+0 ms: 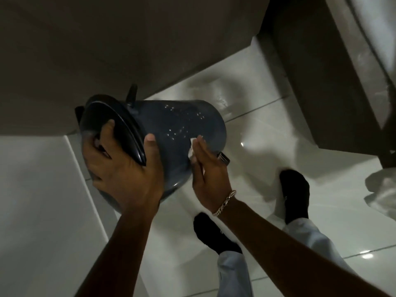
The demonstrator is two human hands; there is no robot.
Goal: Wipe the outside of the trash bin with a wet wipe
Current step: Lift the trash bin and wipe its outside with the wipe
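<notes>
A dark blue round trash bin (177, 125) is held tilted on its side above the floor, its black lid (111, 125) toward the left and its base toward the right. My left hand (124, 168) grips the lid end, thumb on the bin's wall and fingers over the lid. My right hand (205, 179) lies flat against the bin's lower side and presses a small white wet wipe (192, 146) onto it. Wet streaks glint on the bin's wall. A foot pedal (224, 157) sticks out beside my right hand.
Glossy white floor tiles (267, 133) lie below. A dark wall or cabinet (107, 50) fills the upper left, and dark furniture (310, 82) stands at the upper right. My feet in black socks (295, 194) are under the bin. A crumpled clear bag (383, 189) lies at the right edge.
</notes>
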